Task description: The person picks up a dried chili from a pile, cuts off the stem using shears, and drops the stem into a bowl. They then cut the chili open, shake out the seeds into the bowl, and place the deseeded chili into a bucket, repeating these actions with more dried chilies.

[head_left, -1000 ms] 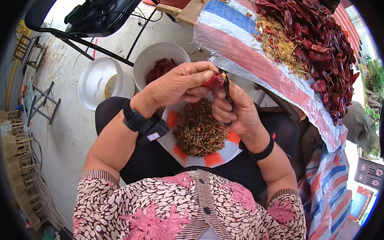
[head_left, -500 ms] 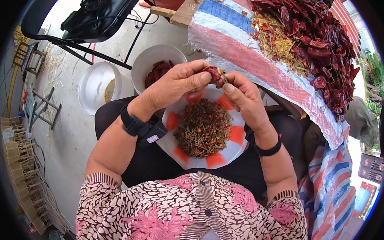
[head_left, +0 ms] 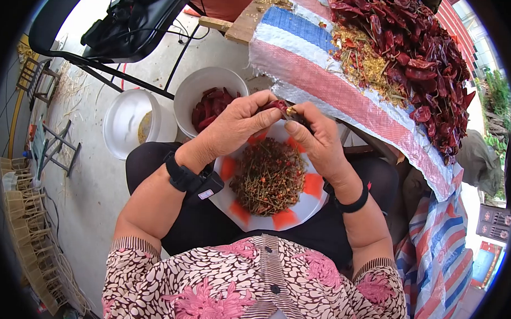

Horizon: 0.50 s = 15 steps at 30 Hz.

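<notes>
Between my two hands is a dark red dried chili pepper [head_left: 278, 104], mostly covered by my fingers. My left hand [head_left: 243, 115] is closed around its body. Thumb and fingers of my right hand [head_left: 317, 131] pinch at its pale stem end, close to the left fingertips. Below them a white and orange bowl [head_left: 313, 185] rests on my lap, holding a heap of chili stems and small red bits [head_left: 269, 179]. Beyond my left hand stands a white bucket [head_left: 184, 92] with dried red chilies [head_left: 211, 106] inside.
On the right, a striped woven sheet [head_left: 325, 86] carries a big pile of dried chilies [head_left: 411, 63] and yellow seeds [head_left: 371, 65]. A white tub [head_left: 119, 121] stands left of the bucket. A black chair [head_left: 130, 28] is at upper left, a small folding stool [head_left: 62, 144] at far left.
The chili has turned slightly and is now more hidden by my fingers. My right hand has shifted a little downward and left, staying at the stem end. The view has moved slightly.
</notes>
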Available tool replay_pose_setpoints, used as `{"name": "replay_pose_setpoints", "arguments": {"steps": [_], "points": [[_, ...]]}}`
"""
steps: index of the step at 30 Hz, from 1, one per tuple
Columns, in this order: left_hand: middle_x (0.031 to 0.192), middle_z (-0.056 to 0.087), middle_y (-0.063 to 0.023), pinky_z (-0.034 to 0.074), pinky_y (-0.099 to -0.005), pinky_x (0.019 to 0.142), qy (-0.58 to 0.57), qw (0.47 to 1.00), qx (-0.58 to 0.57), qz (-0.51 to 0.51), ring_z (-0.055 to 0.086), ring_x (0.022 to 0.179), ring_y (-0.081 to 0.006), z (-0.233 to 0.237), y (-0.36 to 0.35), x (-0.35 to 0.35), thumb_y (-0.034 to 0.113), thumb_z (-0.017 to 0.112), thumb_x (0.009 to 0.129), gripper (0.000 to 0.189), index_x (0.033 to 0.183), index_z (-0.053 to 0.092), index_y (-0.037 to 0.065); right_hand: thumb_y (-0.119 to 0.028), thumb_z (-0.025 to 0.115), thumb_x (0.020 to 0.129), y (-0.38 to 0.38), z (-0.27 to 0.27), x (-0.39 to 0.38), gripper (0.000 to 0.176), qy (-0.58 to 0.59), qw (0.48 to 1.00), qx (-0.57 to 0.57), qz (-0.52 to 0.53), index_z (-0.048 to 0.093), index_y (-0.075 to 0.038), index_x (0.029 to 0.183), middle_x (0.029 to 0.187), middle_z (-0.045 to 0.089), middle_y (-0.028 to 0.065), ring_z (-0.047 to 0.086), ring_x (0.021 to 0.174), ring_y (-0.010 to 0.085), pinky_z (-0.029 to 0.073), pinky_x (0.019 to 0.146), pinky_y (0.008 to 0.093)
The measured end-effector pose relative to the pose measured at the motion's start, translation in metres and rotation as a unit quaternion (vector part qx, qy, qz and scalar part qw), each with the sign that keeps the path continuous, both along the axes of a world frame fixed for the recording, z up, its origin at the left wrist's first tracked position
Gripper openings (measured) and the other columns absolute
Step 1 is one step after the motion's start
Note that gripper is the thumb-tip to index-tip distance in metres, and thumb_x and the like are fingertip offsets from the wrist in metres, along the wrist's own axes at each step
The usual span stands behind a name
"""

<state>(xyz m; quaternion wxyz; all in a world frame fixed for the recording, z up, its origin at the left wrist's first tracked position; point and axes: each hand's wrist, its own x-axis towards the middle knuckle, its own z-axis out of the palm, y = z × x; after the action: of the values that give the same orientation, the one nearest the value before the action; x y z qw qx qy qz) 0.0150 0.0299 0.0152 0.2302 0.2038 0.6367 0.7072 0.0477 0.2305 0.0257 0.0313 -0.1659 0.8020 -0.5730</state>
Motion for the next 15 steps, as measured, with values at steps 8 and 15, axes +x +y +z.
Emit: {"name": "replay_pose_setpoints", "arguments": {"steps": [8, 15], "points": [[0.072, 0.041, 0.0078, 0.032, -0.0178, 0.057, -0.159, 0.980, 0.107, -0.053, 0.035, 0.063, -0.0021, -0.004, 0.004, 0.003, 0.029, 0.051, 0.099, 0.022, 0.103, 0.054, 0.009, -0.033, 0.063, 0.090, -0.003, 0.005, 0.001, 0.032, 0.097, 0.992, 0.077, -0.030, 0.058, -0.004, 0.101, 0.076, 0.059, 0.0094, 0.056, 0.064, 0.0176, 0.045, 0.062, 0.0290], [0.080, 0.046, 0.0062, 0.034, -0.0185, 0.060, -0.164, 0.972, 0.147, -0.082, 0.038, 0.067, -0.0036, -0.007, 0.003, 0.002, 0.026, 0.050, 0.099, 0.023, 0.112, 0.053, 0.007, -0.031, 0.064, 0.089, 0.011, 0.004, -0.004, 0.030, 0.040, 0.998, 0.031, 0.031, 0.059, -0.004, 0.101, 0.073, 0.061, 0.0103, 0.059, 0.064, 0.0165, 0.045, 0.061, 0.0285]]}}
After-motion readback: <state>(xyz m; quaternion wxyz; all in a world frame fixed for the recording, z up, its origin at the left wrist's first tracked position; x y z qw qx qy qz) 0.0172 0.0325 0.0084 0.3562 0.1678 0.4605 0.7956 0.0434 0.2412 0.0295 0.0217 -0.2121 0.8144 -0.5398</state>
